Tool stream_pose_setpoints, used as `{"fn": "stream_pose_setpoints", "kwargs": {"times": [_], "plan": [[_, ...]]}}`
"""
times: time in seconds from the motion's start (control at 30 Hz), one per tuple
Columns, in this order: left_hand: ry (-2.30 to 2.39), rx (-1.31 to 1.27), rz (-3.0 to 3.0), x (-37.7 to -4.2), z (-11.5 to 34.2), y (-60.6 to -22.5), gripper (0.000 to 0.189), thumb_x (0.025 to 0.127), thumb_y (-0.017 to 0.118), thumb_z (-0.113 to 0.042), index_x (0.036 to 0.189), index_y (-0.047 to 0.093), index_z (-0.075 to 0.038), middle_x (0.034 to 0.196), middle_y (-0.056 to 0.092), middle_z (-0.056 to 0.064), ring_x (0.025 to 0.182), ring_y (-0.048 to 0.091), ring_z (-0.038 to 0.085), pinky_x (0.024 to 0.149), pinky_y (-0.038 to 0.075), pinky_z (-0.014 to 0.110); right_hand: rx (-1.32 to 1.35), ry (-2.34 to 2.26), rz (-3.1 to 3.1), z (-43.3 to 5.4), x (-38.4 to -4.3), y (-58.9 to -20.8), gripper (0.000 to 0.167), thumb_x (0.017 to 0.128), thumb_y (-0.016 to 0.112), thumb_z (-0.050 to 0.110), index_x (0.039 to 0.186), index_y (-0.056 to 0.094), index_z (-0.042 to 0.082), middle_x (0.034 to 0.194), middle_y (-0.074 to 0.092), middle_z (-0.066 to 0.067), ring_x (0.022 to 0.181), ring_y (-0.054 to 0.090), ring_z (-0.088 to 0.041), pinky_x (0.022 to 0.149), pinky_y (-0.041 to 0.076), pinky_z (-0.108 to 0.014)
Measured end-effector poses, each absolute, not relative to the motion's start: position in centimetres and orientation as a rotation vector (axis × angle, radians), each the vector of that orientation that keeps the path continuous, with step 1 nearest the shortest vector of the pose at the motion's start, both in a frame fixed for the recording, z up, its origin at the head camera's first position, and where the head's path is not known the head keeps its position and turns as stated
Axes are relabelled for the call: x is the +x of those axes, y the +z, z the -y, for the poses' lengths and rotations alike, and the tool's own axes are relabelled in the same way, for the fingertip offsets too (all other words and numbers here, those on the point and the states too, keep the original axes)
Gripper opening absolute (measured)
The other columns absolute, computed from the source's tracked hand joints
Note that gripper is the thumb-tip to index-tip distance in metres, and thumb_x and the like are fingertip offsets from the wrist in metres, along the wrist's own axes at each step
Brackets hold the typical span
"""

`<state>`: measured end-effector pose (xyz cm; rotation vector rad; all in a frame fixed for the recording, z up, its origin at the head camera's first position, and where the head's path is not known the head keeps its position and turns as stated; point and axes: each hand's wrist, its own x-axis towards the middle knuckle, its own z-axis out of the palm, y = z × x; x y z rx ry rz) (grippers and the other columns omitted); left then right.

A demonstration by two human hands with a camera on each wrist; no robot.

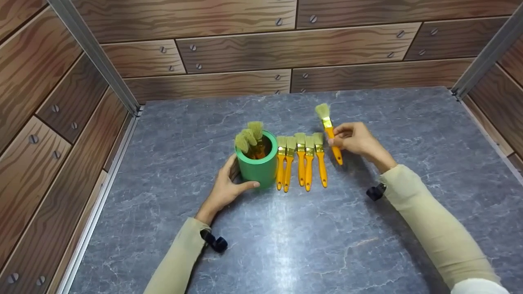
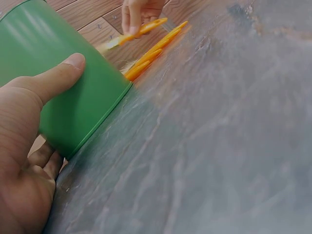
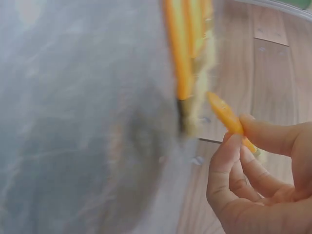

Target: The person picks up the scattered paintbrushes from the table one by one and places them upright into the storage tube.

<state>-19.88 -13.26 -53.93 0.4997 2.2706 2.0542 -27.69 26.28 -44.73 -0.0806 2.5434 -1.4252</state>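
A green cylindrical cup (image 1: 258, 173) stands on the table with several paintbrushes (image 1: 250, 136) in it, bristles up. My left hand (image 1: 224, 185) grips the cup's left side, thumb across the front and fingers behind, as the left wrist view also shows. In my right hand (image 1: 354, 141) a paintbrush (image 1: 329, 130) is pinched by its orange handle, bristles pointing away from me and raised off the table. In the right wrist view, thumb and fingertips close on that handle (image 3: 225, 113). Several more paintbrushes (image 1: 308, 163) lie side by side between the cup and my right hand.
The grey marbled table (image 1: 327, 237) has wood-patterned panels (image 1: 245, 49) along its back and sides. Metal posts (image 1: 98, 57) rise at the back corners. A black wrist camera (image 1: 214, 241) sits on the left sleeve, another (image 1: 376, 192) on the right.
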Motion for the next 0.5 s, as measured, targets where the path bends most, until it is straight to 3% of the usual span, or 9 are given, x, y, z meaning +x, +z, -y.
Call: {"fn": "stream_pose_setpoints", "kwargs": {"times": [0.2, 0.5], "plan": [[2.052, 0.501, -2.269, -19.9, 13.3, -53.9, 0.107, 0.084, 0.094, -0.015, 0.170, 0.029, -0.018, 0.169, 0.043, 0.007, 0.158, 0.038, 0.028, 0.131, 0.034, 0.047, -0.162, -1.468, -2.552, -25.5, -27.1, -42.8, 0.038, 0.099, 0.078, 0.012, 0.129, 0.065, -0.007, 0.111, 0.067, -0.009, 0.094, 0.065, -0.011, 0.082, 0.064, -0.025], [2.031, 0.501, -2.298, -19.9, 13.3, -53.8, 0.108, 0.083, 0.096, -0.019, 0.169, 0.032, -0.023, 0.168, 0.044, 0.001, 0.158, 0.040, 0.023, 0.130, 0.036, 0.043, -0.291, -1.618, -2.489, -23.6, -26.1, -40.4, 0.030, 0.098, 0.077, 0.006, 0.122, 0.066, -0.009, 0.105, 0.070, -0.008, 0.089, 0.072, -0.011, 0.084, 0.067, -0.028]]}}
